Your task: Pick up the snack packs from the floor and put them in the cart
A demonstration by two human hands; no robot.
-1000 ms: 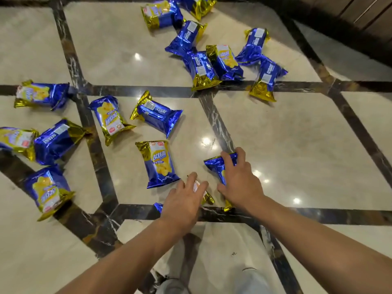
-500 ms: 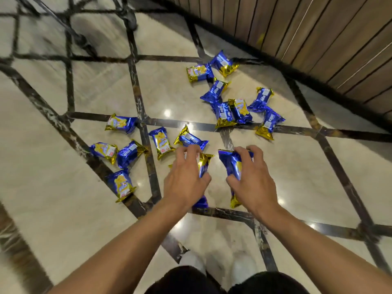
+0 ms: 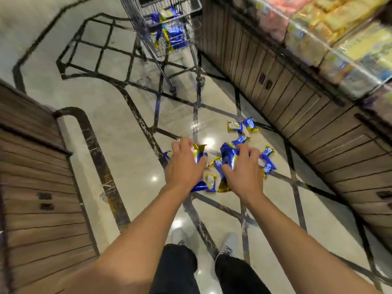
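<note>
Here, shiny blue-gold snack packs, crinkled foil

This was a shop, a grocery or supermarket aisle by the look of it. A wire shopping cart stood on a polished marble floor inlaid with dark stone strips. Just right of the cart ran a wood-panelled display counter, its top stacked with packaged goods, blurred but brightly wrapped. Another panelled counter stood well left of the cart, across the aisle.
</note>
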